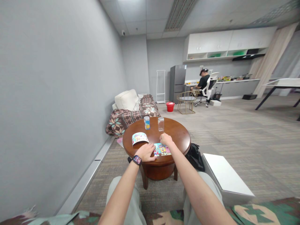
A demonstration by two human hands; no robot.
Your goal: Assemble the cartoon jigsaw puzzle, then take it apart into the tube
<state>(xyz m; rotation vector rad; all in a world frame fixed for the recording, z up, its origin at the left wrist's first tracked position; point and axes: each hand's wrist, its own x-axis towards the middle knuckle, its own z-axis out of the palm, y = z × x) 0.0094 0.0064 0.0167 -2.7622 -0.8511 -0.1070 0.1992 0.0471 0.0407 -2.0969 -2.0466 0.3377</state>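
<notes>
A colourful cartoon picture, which looks like a small jigsaw puzzle, lies flat on the round brown table. My left hand rests at its left edge, palm down with the fingers spread. At its far right edge is my right hand, the fingers curled together; whatever they may hold is hidden. Beyond the hands stand a clear jar with a silver lid and a second jar with a blue and yellow print. A curved printed card sits to the left of the picture.
To the right of the table are a black bag and a white box. A blanket-covered sofa is behind on the left. Farther back are a red bucket, a metal-framed chair and a seated person.
</notes>
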